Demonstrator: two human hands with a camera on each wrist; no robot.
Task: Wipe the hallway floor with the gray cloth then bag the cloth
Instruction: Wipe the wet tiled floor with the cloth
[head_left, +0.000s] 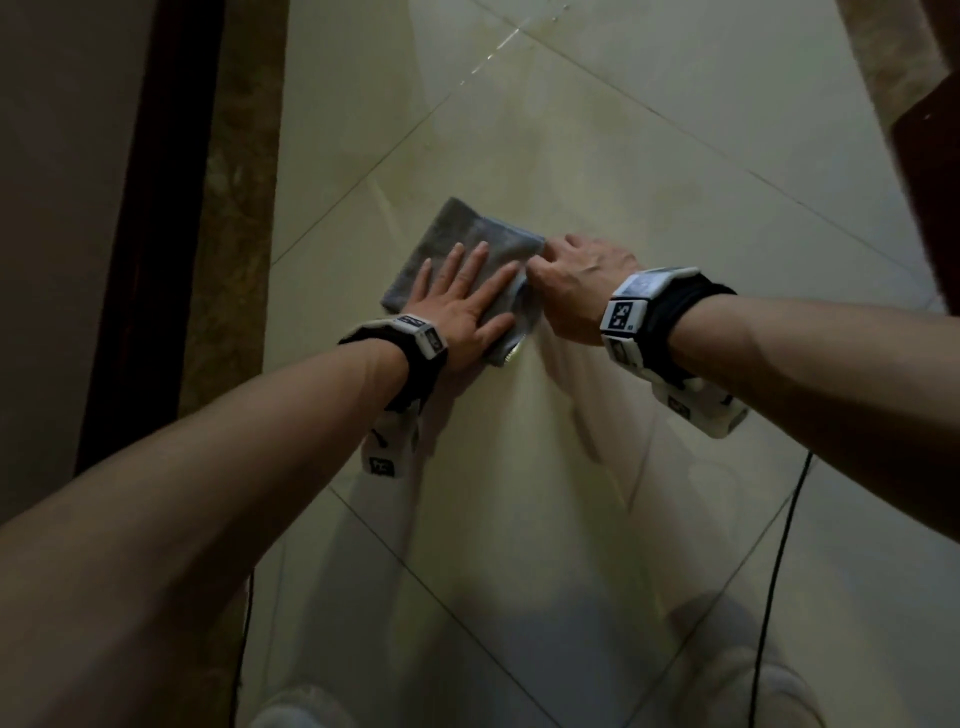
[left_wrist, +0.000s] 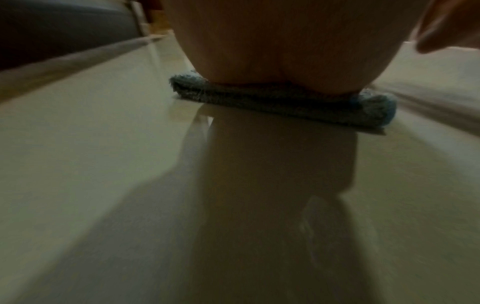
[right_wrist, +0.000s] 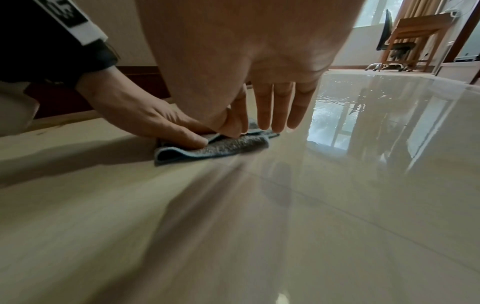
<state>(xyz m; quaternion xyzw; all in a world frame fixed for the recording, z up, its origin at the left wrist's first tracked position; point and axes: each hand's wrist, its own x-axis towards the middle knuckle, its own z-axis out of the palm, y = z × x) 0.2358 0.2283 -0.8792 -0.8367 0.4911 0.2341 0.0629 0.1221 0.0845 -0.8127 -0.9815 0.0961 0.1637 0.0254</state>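
The folded gray cloth (head_left: 457, 234) with a blue hem lies on the glossy beige tiled floor (head_left: 597, 156). My left hand (head_left: 467, 296) lies flat on it, fingers straight and spread, pressing it down. My right hand (head_left: 571, 280) is at the cloth's right edge. In the right wrist view, the right hand (right_wrist: 233, 129) pinches a lifted fold of the cloth (right_wrist: 233, 146) between thumb and forefinger, its other fingers hanging straight, with the left hand (right_wrist: 155, 121) beside it. The left wrist view shows only my palm (left_wrist: 272, 41) on the cloth's edge (left_wrist: 285, 105).
A dark wooden door frame (head_left: 150, 208) and a brown stone border (head_left: 234, 208) run along the left. Dark wood furniture (head_left: 930, 130) juts in at the top right. A wet streak (head_left: 498, 47) lies farther ahead. A black cable (head_left: 779, 571) hangs by my right arm.
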